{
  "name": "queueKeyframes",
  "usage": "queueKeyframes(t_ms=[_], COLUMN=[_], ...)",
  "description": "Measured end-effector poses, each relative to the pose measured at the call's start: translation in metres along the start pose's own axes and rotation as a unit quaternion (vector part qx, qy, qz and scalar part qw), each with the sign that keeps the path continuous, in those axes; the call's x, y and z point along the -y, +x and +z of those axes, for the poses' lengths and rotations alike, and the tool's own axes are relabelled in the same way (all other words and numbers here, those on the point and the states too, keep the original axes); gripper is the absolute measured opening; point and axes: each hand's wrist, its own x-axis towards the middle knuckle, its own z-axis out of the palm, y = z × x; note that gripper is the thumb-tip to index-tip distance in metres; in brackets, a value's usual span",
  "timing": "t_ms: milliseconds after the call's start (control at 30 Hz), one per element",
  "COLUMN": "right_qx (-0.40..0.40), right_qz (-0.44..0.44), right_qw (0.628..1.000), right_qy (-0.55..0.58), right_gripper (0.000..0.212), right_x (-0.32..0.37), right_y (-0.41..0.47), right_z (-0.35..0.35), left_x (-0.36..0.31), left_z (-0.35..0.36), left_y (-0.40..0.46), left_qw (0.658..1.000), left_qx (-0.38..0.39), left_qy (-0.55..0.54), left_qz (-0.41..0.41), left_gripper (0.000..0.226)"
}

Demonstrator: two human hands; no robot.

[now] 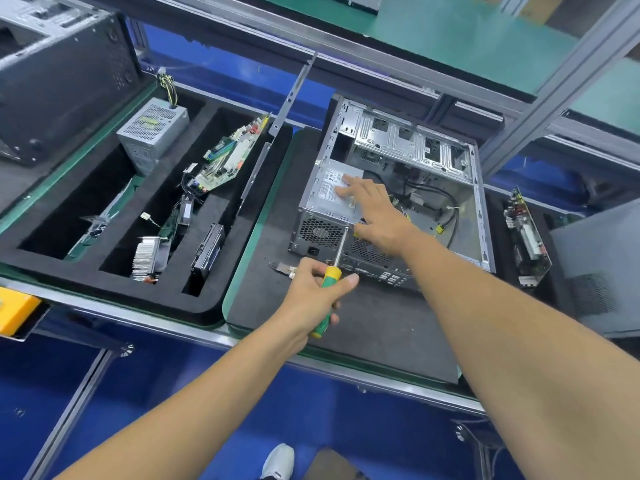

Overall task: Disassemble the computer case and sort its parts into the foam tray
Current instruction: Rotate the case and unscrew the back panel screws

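The foam tray [114, 289] sits at the left end of the workbench, already holding a spare power supply [152, 133], a motherboard [225, 161], a heatsink [147, 258] and a drive [207, 251]. My left hand [311, 289] wraps the green-and-yellow screwdriver [327, 292], its shaft reaching up to the rear panel of the computer case [398, 188], which lies open on the dark mat toward the bench's right end. My right hand [374, 213] lies flat, fingers straight, on the case's own power supply unit [329, 199]. I should keep the tip square in the screw, I judge, and steady the unit so it doesn't drop.
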Motion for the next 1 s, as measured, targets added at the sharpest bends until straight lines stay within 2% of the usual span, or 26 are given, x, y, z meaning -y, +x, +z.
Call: queueKeyframes(t_ms=[67,233,367,500,767,900,1000], right_qx=[-0.003,-0.008,-0.007,-0.008,-0.012,-0.013,-0.014], right_qz=[0.001,0.003,0.001,-0.004,-0.005,-0.005,-0.003], right_qw=[1.000,1.000,1.000,1.000,1.000,1.000,1.000], right_qy=[-0.001,-0.007,-0.008,-0.003,0.000,-0.001,-0.002], right_gripper=[0.073,0.073,0.075,0.074,0.073,0.073,0.074], right_x=[0.000,-0.001,-0.002,-0.004,-0.003,-0.003,-0.003], right_y=[0.000,0.000,0.002,0.002,0.001,0.001,0.001], right_z=[0.000,0.000,0.001,0.001,0.001,0.001,0.001], left_x=[0.001,-0.001,-0.010,-0.005,-0.008,-0.013,-0.010], left_z=[-0.002,-0.005,0.002,0.003,-0.005,0.005,0.009], left_y=[0.002,-0.002,-0.002,0.000,-0.002,0.000,0.002], left_qw=[1.000,0.997,0.997,1.000,0.997,0.995,0.999], left_qx=[0.002,0.080,0.033,-0.003,0.077,0.023,-0.009], left_qy=[-0.017,0.008,-0.054,0.002,0.006,-0.083,-0.013], left_qz=[0.002,-0.012,-0.040,-0.024,-0.007,-0.051,-0.040], left_gripper=[0.044,0.036,0.030,0.048,0.036,0.028,0.049])
